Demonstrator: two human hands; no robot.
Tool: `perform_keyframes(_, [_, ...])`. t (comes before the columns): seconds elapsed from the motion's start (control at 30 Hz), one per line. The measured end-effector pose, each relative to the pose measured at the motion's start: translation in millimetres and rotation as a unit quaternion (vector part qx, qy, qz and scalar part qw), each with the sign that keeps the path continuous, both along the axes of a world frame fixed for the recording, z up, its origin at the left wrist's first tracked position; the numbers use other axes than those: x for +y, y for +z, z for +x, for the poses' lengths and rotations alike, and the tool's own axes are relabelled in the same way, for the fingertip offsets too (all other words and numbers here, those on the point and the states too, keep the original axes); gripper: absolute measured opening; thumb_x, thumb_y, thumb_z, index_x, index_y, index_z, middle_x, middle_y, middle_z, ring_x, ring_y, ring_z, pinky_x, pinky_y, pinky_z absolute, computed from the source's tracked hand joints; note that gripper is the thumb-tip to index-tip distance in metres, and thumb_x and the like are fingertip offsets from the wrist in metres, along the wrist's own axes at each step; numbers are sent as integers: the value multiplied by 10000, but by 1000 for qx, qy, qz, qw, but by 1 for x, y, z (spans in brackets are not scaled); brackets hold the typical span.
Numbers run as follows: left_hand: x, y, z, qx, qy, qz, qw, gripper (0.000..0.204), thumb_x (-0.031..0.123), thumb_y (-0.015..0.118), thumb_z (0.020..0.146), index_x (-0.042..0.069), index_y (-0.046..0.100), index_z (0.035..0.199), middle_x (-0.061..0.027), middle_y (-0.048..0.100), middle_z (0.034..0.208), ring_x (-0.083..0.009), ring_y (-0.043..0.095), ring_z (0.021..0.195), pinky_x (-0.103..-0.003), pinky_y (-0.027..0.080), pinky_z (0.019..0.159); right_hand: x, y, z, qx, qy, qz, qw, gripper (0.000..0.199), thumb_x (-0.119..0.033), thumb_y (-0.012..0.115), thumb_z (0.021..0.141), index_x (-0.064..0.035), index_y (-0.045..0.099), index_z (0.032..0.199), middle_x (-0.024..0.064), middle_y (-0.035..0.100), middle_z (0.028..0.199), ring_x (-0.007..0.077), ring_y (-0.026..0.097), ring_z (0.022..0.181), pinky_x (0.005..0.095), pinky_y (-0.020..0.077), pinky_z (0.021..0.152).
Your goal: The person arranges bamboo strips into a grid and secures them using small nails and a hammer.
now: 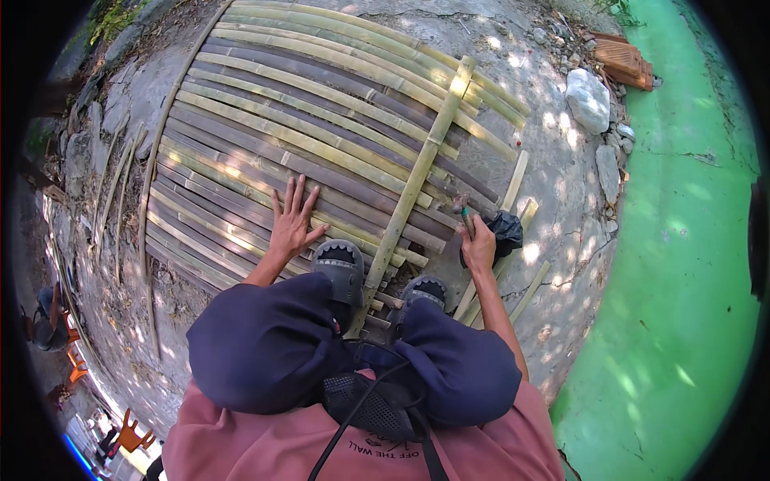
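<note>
My left hand (295, 220) lies flat with its fingers spread on a panel of split bamboo slats (305, 112), pale green and dark brown strips side by side. A thicker bamboo pole (421, 172) crosses the slats near their right ends. Beyond this pole, my right hand (479, 244) is closed around a small hammer (465, 212) with a greenish handle; its head is hard to make out. A black plastic bag (505, 231) sits right beside that hand. My sandalled feet are between my hands, one on either side of the pole.
Loose bamboo strips (515, 180) lie on the concrete at the right. A white rock (588, 100) and orange-brown tiles (622, 60) border a green painted surface (682, 280). Long thin sticks (120, 200) lie left of the panel. Orange chairs (132, 434) stand at the lower left.
</note>
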State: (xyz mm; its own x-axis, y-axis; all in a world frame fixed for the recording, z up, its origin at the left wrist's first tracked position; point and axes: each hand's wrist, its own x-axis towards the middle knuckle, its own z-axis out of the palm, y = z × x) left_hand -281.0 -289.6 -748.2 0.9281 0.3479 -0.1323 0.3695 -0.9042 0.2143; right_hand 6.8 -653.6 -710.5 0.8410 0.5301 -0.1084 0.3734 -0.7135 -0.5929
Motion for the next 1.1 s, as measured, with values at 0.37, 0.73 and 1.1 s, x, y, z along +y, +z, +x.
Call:
perform_keyframes(0.37, [7, -2, 0, 23, -7, 19, 1000, 998, 717, 581, 969, 208, 210, 1743, -181, 43, 1819, -420, 23, 1675, -741, 44, 1269, -44, 15, -46, -104, -46, 90, 989, 232, 83, 685, 883, -36, 637, 1077, 156, 616, 1126, 438, 675, 963, 503, 530, 793])
perform_keyframes(0.73, [66, 91, 50, 263, -49, -138, 954, 783, 551, 749, 956, 106, 518, 1558, -254, 479, 1624, -450, 509, 1465, -497, 451, 1204, -320, -40, -92, -118, -421, -135, 889, 172, -106, 705, 945, -66, 618, 1087, 160, 652, 1042, 409, 676, 947, 519, 517, 767])
perform_keyframes(1.1, [-24, 269, 254, 316, -168, -20, 934, 625, 511, 682, 1022, 100, 597, 1485, -209, 657, 1447, -393, 631, 1327, -489, 510, 1118, -386, -103, -107, -168, -532, -280, 781, 377, -470, 613, 1072, -121, 598, 1215, 93, 630, 1136, 338, 610, 1110, 475, 441, 843])
